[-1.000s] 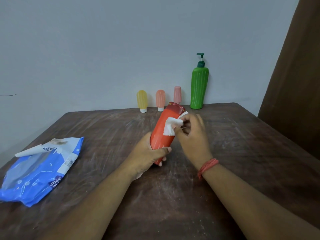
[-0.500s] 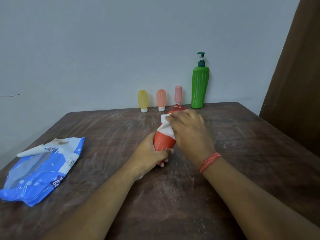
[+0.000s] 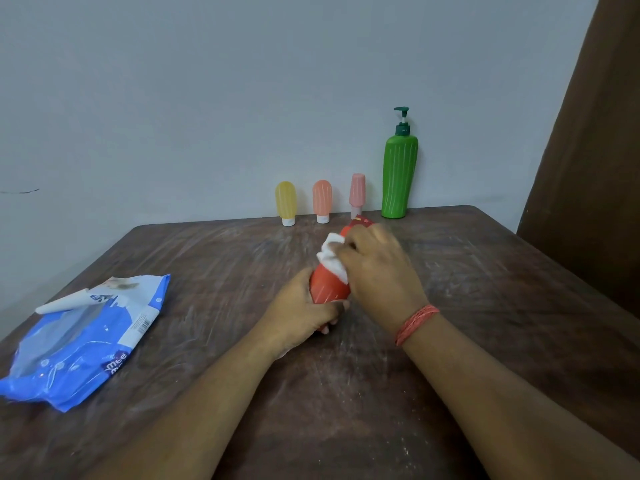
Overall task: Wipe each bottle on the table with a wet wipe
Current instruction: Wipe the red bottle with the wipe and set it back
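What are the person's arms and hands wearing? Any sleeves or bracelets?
No sleeves show: both forearms are bare right down to the bottom edge of the picture. The right hand has a band of thin orange-red threads wound several times round its wrist. The left hand shows no band, ring or glove.

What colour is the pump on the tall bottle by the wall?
Dark green pump, on the lighter green bottle; head view.

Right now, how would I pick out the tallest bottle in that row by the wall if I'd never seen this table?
Look to the far edge of the brown table, where four bottles stand in a row against the grey wall. Go to the right-hand end of that row, past the small yellow bottle, orange bottle and pink bottle. The green pump bottle stands there, far taller than its neighbours and the only one with a dark green pump on top.
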`<state>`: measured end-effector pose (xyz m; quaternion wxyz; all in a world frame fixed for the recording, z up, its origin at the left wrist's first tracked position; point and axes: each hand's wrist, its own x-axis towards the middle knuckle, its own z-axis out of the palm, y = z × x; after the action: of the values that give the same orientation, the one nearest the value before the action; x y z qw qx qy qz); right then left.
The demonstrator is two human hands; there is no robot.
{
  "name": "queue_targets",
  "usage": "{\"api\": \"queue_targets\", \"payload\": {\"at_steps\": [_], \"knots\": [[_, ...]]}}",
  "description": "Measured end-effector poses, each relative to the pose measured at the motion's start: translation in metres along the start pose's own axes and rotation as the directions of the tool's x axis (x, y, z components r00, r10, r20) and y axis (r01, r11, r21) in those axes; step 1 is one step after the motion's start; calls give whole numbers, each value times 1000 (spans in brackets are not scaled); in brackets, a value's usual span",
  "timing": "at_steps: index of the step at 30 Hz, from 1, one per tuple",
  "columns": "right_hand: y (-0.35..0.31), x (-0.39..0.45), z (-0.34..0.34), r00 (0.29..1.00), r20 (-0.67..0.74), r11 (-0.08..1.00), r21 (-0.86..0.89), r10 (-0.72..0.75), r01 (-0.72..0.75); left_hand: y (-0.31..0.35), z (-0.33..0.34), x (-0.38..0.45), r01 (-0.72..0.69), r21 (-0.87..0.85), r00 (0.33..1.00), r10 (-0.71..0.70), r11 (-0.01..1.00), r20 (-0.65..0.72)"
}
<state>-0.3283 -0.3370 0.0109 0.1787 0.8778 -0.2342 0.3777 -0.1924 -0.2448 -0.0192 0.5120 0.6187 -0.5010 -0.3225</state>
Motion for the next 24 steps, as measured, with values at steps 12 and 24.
{"api": "queue_targets", "payload": {"at_steps": [12, 24], "knots": [[4, -2, 0, 998, 12, 994, 88, 62, -62, -3, 1, 1, 19, 64, 1000, -19, 998, -2], [-6, -12, -1, 983, 76, 979, 137, -164, 153, -8, 1, 4, -17, -24, 1000, 17, 1000, -6]]}}
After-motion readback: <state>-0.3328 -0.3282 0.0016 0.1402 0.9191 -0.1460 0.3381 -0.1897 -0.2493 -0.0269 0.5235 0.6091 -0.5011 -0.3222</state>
